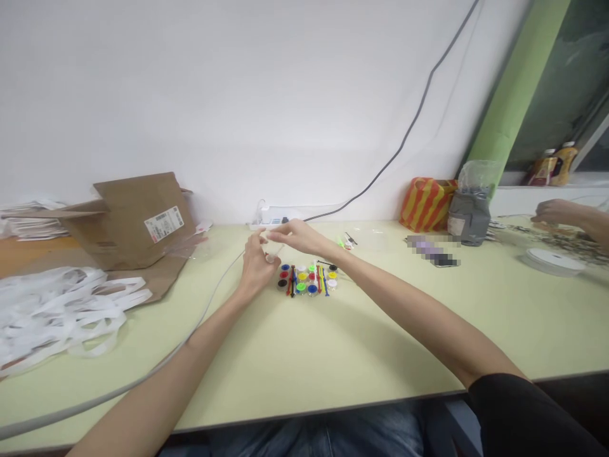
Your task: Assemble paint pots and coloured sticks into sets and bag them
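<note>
My left hand (257,266) is raised over the table, thumb and fingers curled around a small clear piece that I cannot make out well. Meeting it from the right, my right hand (301,237) has its fingers pinched together at the same spot; what they grip is too small to name. Just below and right of both hands lies a group of small round pieces (312,289) with clear rims and blue, red, yellow, green, white and black centres. Thin coloured arrow-shaped strips (320,279) lie upright in rows among them.
A grey cable (209,304) runs beside my left arm. Left are white ribbon loops (61,311) and a cardboard box (137,222). A power strip (271,217) sits by the wall. Right are a striped bag (423,203), a white spool (554,261) and another person's hand (554,211).
</note>
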Action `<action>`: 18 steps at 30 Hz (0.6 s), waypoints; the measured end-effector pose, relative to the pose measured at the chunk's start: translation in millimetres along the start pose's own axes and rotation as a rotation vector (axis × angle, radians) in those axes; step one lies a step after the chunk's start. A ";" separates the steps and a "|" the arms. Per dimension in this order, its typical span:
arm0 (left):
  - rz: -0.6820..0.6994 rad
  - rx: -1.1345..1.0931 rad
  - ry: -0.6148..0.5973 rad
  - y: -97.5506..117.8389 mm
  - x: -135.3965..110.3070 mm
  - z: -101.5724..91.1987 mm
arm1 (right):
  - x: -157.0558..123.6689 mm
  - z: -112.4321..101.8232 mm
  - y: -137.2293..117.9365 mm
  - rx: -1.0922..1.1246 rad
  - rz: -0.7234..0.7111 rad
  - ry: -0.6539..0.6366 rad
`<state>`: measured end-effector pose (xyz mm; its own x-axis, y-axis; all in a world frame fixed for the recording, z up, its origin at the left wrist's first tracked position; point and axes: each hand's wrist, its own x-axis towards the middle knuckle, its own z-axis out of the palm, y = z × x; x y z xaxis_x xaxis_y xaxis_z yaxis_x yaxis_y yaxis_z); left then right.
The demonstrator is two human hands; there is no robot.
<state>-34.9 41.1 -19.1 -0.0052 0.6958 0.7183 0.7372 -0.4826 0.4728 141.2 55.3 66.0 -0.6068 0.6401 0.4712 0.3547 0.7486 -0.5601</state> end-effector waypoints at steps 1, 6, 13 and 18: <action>-0.010 -0.001 -0.005 -1.5 0.0 0.8 | -0.4 1.8 1.2 0.007 0.008 -0.023; -0.017 0.016 -0.013 -8.4 1.1 3.5 | 6.8 8.4 8.8 0.000 0.049 0.058; 0.033 -0.057 0.043 -0.8 6.5 -3.7 | 13.7 -7.6 -20.7 0.031 -0.115 0.320; 0.024 -0.249 0.047 26.1 6.1 -9.3 | -16.9 -41.7 -61.7 -0.039 -0.202 0.393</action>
<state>-22.0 27.8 2.4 -0.0258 0.6597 0.7511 0.5485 -0.6188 0.5623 159.3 5.5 121.0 -0.3532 0.4915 0.7960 0.2881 0.8667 -0.4073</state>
